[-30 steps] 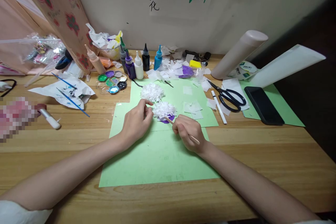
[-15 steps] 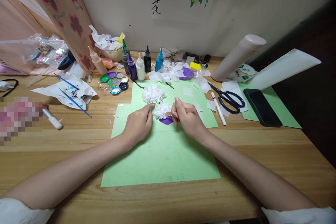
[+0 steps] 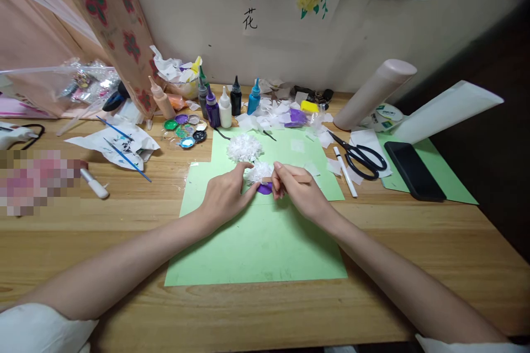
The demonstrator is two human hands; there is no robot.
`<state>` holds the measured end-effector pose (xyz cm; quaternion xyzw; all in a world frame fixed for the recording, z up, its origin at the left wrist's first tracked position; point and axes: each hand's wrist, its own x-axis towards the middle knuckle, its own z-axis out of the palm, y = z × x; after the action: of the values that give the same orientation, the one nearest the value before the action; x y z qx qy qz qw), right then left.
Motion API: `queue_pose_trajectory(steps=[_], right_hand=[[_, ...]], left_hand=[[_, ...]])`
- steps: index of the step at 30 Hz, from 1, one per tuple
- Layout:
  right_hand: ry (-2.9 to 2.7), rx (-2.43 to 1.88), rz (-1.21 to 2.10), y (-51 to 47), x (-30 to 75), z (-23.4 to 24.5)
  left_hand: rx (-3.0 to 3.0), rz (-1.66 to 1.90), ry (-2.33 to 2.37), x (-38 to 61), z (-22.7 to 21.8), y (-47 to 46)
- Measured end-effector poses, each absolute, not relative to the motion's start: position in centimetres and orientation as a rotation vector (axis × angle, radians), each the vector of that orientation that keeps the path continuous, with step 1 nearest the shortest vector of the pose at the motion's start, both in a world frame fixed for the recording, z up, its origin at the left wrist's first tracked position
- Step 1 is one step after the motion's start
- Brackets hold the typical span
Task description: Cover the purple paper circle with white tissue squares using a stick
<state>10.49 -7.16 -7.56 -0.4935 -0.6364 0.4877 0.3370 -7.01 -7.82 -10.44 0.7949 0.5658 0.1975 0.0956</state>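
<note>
Two ruffled white paper flowers lie on the light green paper (image 3: pixel 256 242), an upper one (image 3: pixel 244 147) and a lower one (image 3: pixel 259 172). A purple patch (image 3: pixel 265 188) shows at the lower flower's bottom edge. My left hand (image 3: pixel 226 193) rests at the left of the lower flower, thumb and forefinger spread around its edge, the other fingers partly hidden. From the right, my right hand (image 3: pixel 298 190) pinches a thin brown stick (image 3: pixel 267 180), whose tip reaches the lower flower near the purple patch.
Several paint bottles (image 3: pixel 224 107) and a paint palette (image 3: pixel 186 131) stand behind. White paper scraps (image 3: pixel 265 113) lie at the back. Rightward are black-handled scissors (image 3: pixel 364 160), a white pen (image 3: pixel 345 172) and a phone (image 3: pixel 414 171). Blue brushes (image 3: pixel 127 160) rest on tissue at left.
My left thumb has stretched out toward the lower flower's bottom edge, away from the forefinger. The right hand keeps its pinch beside the flower. The camera view has shifted slightly.
</note>
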Motion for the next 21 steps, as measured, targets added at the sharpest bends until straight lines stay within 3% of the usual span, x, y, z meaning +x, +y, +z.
queue_pose_trajectory(steps=[21], right_hand=[[-1.866, -1.207, 1.15, -7.7, 11.7, -7.9]], left_hand=[[2.204, 0.526, 1.69, -6.9, -10.2, -7.5]])
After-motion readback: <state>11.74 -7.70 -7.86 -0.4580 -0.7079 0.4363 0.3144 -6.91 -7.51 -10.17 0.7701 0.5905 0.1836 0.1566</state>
